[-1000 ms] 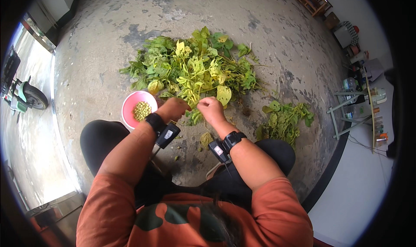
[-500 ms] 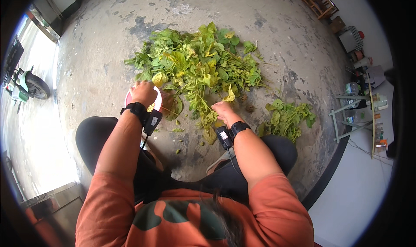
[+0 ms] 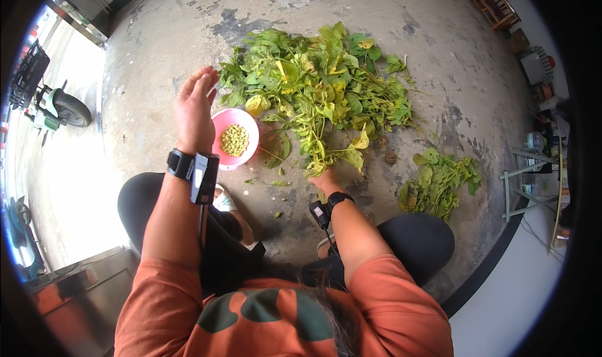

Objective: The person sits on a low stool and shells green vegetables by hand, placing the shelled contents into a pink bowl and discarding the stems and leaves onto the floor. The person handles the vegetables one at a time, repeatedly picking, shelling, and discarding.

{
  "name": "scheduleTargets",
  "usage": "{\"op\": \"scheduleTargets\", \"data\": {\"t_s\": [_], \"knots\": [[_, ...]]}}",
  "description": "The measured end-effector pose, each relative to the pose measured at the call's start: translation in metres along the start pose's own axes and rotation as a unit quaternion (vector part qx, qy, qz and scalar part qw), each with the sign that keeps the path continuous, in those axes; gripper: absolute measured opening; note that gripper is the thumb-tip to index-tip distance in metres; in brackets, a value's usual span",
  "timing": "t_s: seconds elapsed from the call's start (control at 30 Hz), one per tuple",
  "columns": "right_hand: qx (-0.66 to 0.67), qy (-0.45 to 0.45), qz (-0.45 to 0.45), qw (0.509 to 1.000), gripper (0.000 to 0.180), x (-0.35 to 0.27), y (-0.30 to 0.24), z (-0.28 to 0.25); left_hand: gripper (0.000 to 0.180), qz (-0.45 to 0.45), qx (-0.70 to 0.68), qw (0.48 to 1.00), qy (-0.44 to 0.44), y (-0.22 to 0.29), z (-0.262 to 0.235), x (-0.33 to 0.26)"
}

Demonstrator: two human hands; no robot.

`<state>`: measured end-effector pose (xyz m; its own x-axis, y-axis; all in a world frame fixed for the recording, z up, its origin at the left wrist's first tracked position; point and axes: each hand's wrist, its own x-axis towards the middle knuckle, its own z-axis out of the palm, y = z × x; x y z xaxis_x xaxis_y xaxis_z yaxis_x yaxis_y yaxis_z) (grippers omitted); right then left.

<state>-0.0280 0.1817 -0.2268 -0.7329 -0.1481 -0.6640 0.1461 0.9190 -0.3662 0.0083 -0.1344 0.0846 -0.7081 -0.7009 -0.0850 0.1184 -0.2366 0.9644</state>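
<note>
Pink bowl on concrete floor, holding heap of pale green beans. Left hand raised just left of bowl, grip fully open, fingers spread, holding nothing. Large leafy pile touching bowl's right rim. Right hand right of bowl at pile's near edge, grip closed on leafy stem. Smaller leaf heap well right of bowl.
</note>
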Motion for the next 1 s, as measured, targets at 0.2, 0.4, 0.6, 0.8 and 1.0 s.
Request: {"op": "scheduleTargets", "data": {"t_s": [0.2, 0.4, 0.6, 0.8, 1.0], "knots": [[-0.050, -0.020, 0.015, 0.998, 0.051, 0.012, 0.000, -0.002, 0.022, -0.040, 0.021, 0.998, -0.048, -0.023, 0.009, -0.005], [0.332, -0.159, 0.107, 0.923, 0.045, -0.007, 0.001, -0.034, 0.022, -0.082, 0.040, 0.991, -0.102, -0.037, 0.028, -0.016], [0.550, -0.256, 0.116, 0.787, 0.037, -0.022, -0.015, -0.046, 0.021, -0.192, 0.010, 0.966, -0.175, -0.075, 0.029, -0.029], [0.626, -0.267, 0.066, 0.730, 0.030, -0.047, -0.059, -0.052, 0.032, 0.108, 0.710, 0.460, -0.522, -0.166, 0.005, -0.024], [0.617, -0.154, -0.053, 0.770, 0.021, -0.076, -0.090, -0.079, 0.040, -0.475, 0.205, 0.806, -0.289, -0.198, 0.014, -0.067]]}}
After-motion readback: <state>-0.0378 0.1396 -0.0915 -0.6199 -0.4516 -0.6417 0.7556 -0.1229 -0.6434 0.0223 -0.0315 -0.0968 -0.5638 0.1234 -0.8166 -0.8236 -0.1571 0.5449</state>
